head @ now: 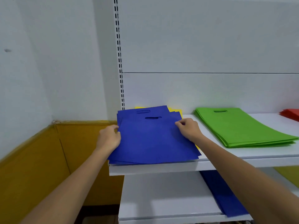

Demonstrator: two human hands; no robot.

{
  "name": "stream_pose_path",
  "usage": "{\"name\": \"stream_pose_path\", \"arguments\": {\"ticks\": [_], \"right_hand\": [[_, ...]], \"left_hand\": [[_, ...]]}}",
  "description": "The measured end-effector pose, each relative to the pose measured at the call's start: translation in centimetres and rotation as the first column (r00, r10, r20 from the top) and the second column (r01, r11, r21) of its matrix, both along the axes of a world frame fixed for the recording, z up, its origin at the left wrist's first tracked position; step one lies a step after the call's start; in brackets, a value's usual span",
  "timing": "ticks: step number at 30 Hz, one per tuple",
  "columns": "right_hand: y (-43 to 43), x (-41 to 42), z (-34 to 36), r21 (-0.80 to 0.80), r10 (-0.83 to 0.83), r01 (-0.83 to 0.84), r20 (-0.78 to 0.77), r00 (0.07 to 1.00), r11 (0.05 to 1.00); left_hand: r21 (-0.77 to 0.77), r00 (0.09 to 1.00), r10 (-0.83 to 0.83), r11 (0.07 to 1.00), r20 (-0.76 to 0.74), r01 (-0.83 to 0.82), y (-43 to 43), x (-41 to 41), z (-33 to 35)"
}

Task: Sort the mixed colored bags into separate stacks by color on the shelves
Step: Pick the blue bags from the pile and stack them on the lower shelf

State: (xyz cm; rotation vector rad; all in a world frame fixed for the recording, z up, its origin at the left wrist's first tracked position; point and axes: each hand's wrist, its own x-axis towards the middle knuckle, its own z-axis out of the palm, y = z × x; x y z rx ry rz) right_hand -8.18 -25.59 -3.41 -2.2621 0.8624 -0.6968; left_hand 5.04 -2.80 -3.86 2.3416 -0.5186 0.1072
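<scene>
A loose stack of blue bags [150, 141] lies at the left end of the white shelf [161, 168]. Yellow bags [175, 109] peek out from under it at the back and on the right side. My left hand [109, 138] grips the left edge of the top blue bag. My right hand [188, 129] pinches that bag's right edge near the top. To the right lies a neat stack of green bags [242, 126]. Red bags [291, 114] show at the far right edge.
A lower white shelf [161, 196] carries more blue bags [224, 196] under my right forearm, and a yellow-green bag [288, 173] shows at its right. A slotted upright [119, 54] rises behind the blue stack. A yellow wall panel [48, 159] stands left of the shelves.
</scene>
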Motion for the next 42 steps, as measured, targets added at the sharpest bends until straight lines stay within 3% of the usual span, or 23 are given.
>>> {"name": "stream_pose_path", "arguments": {"ticks": [8, 13, 17, 22, 29, 34, 38, 42], "right_hand": [[-2.5, -6.7, 2.1, -0.165, -0.162, 0.158, -0.009, 0.987, 0.974], [-5.6, -16.3, 3.4, -0.197, -0.377, 0.377, 0.037, 0.925, 0.905], [-7.2, -27.1, 3.7, -0.195, -0.599, 0.621, 0.164, 0.784, 0.759], [-7.1, -40.2, 4.2, -0.218, -0.776, 0.795, 0.186, 0.603, 0.566], [-6.5, -55.8, 2.4, -0.163, -0.901, 0.910, 0.159, 0.404, 0.380], [-8.5, -66.5, 1.7, -0.166, -0.933, 0.933, 0.116, 0.340, 0.319], [-11.1, -72.8, 1.3, -0.196, -0.939, 0.926, 0.060, 0.339, 0.322], [-13.5, -76.0, -0.2, -0.196, -0.925, 0.906, -0.019, 0.380, 0.376]], "left_hand": [[-0.052, 0.959, -0.248, 0.965, 0.134, 0.257, -5.9, -2.6, 1.5], [-0.065, 0.864, -0.446, 0.879, 0.236, 0.472, -12.9, -7.9, 1.7], [-0.106, 0.759, -0.613, 0.759, 0.219, 0.643, -19.4, -15.7, 1.7], [-0.159, 0.577, -0.784, 0.555, 0.230, 0.817, -25.2, -27.3, 1.6], [-0.127, 0.358, -0.900, 0.336, 0.250, 0.933, -30.2, -42.0, 0.2], [-0.139, 0.224, -0.958, 0.200, 0.181, 0.970, -33.3, -52.8, -1.5], [-0.119, 0.201, -0.972, 0.187, 0.118, 0.975, -35.6, -59.1, -3.3], [-0.127, 0.271, -0.960, 0.261, 0.070, 0.957, -36.9, -62.7, -5.2]]}}
